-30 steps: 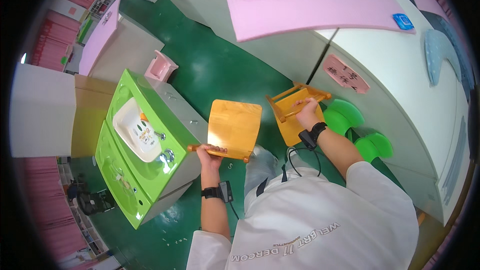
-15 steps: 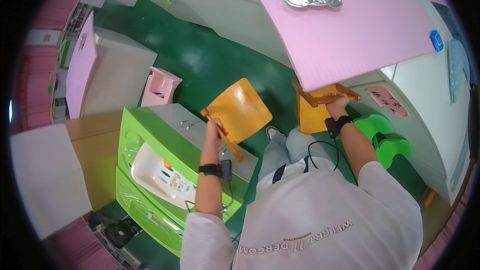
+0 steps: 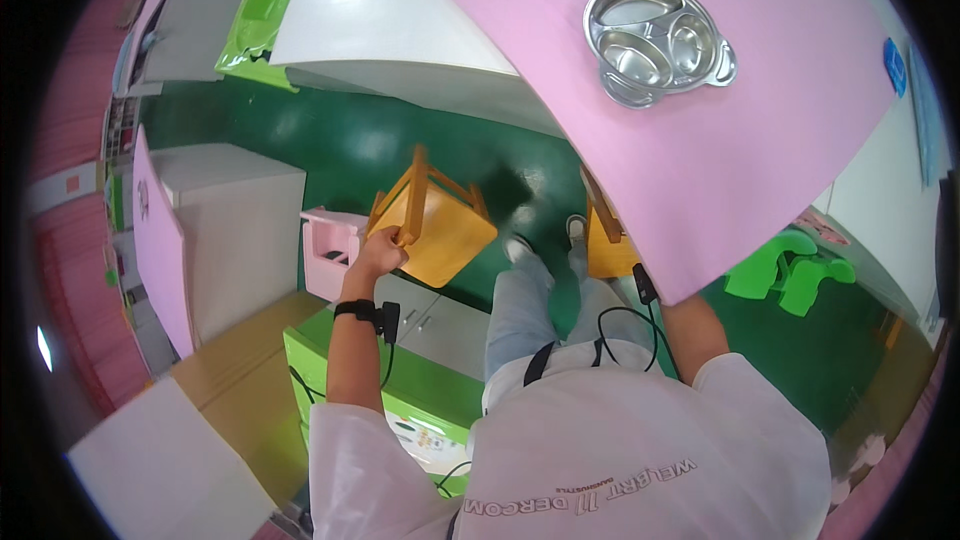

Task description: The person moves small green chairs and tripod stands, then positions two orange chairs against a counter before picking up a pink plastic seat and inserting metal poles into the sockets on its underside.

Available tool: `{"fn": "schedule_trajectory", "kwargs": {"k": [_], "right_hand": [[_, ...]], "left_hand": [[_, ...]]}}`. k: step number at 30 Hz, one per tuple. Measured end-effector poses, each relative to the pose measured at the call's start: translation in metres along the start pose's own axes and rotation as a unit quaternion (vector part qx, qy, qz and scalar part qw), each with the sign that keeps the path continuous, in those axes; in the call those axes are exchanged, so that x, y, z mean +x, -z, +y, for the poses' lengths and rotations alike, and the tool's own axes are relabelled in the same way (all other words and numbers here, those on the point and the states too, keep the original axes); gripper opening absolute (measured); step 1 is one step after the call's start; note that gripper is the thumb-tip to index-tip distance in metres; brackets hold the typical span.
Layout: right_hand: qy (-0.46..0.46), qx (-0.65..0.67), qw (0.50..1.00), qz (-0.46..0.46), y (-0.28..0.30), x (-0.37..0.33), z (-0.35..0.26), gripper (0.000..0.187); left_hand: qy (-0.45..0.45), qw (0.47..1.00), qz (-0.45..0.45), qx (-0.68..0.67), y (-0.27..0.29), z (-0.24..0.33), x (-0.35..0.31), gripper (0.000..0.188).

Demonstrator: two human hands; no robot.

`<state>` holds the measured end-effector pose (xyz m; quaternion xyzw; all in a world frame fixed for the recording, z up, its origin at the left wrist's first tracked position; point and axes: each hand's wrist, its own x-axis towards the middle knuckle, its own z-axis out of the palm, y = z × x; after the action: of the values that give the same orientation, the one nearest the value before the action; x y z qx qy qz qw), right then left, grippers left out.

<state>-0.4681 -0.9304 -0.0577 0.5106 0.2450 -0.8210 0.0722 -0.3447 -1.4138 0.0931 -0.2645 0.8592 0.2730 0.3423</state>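
— "Who holds the left chair?"
— "The left hand, fingers curled round its frame, over green floor"
— "The right chair?"
— "Partly beneath the pink tabletop, near corner; right hand hidden, can't tell its grip; low carrying best clears that edge"

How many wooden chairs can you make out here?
2: the left chair, gripped in the left hand, and the right chair, partly covered by the pink board. Others may be hidden.
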Motion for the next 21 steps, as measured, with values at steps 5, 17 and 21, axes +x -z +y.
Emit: {"fn": "schedule_trajectory", "kwargs": {"k": [5,17,21], "right_hand": [[0.068,0.021,0.997,0.043,0.002,-0.006,0.029,0.012],[0.085,0.161,0.967,0.176,-0.023,0.072,0.158,0.017],[0.078,0.189,0.954,0.22,-0.04,0.092,0.193,0.01]], "left_hand": [[-0.12,0.984,-0.062,0.112,0.024,-0.003,0.097,0.029],[-0.171,0.941,-0.173,0.234,0.012,-0.042,0.344,0.035],[-0.164,0.93,-0.22,0.246,0.013,-0.017,0.381,0.033]]}}
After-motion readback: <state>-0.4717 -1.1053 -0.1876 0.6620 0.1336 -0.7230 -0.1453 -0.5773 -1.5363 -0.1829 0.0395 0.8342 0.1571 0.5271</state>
